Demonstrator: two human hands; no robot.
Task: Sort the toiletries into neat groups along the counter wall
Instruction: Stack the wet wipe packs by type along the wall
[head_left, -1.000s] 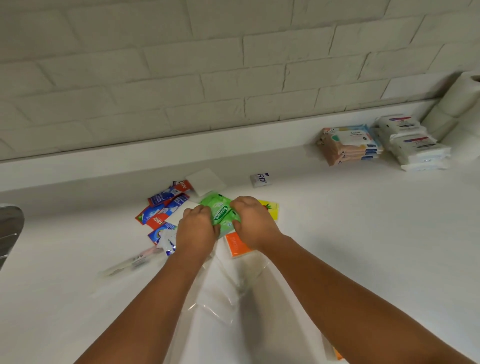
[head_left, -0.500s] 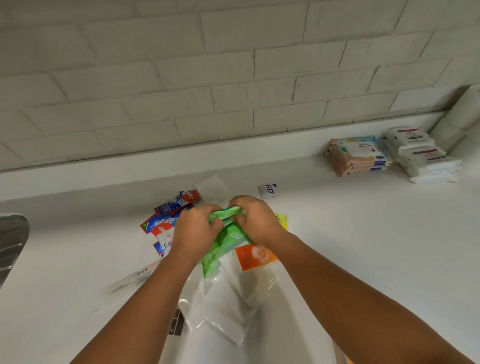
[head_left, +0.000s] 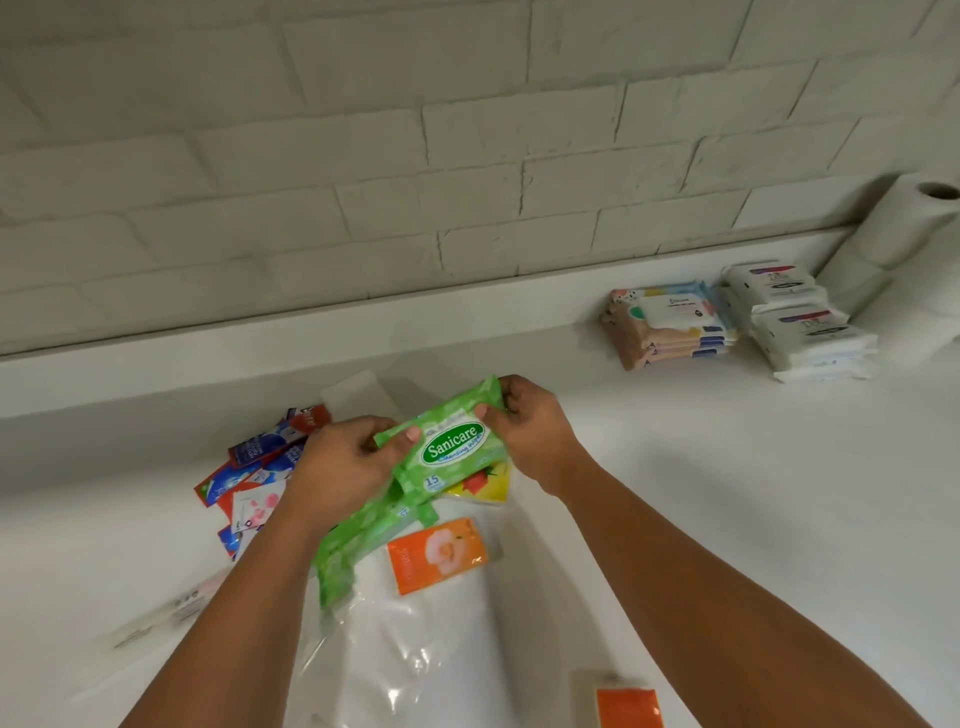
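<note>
1. Judging by how things lie, the task is perhaps half done. Three groups already sit along the wall at 2 o'clock from the hands: a stack of pastel wipe packs (head_left: 670, 327), white wipe packs (head_left: 802, 325) just beside it, and paper rolls (head_left: 914, 223) at the far end.
2. The green wipe packs (head_left: 453, 451) are in hand, lifted off the worktop (head_left: 727, 493) near its middle and in front of the wall ledge. The left hand (head_left: 343, 467) pinches the top pack's left end. The right hand (head_left: 535, 431) pinches its right end. Each grip is closed on the wrapper, thumb on top. The lower packs hang towards 7 o'clock.
3. Unsorted things:
   - a loose heap of blue-and-red sachets (head_left: 260, 460) at 9 o'clock, with a pink-and-white sachet (head_left: 254, 506) on it
   - a yellow pack (head_left: 483, 483) under the green ones
   - an orange sachet (head_left: 436, 553) at 6 o'clock, lying on a clear plastic bag (head_left: 415, 654)
   - another orange item (head_left: 628, 706) at 5 o'clock, cut off by the picture edge
   - a flat white sachet (head_left: 353, 397) at 12 o'clock
   - a blurred, clear-wrapped thing (head_left: 176, 608) at 8 o'clock
4. Counts:
   - green packs: at least two, possibly three
   - pastel packs: about four
   - white packs: at least four, the layers being hard to separate
   - paper rolls: at least two
   - blue-and-red sachets: too overlapped to count, roughly six
   - orange items: two
   - yellow pack: one
</note>
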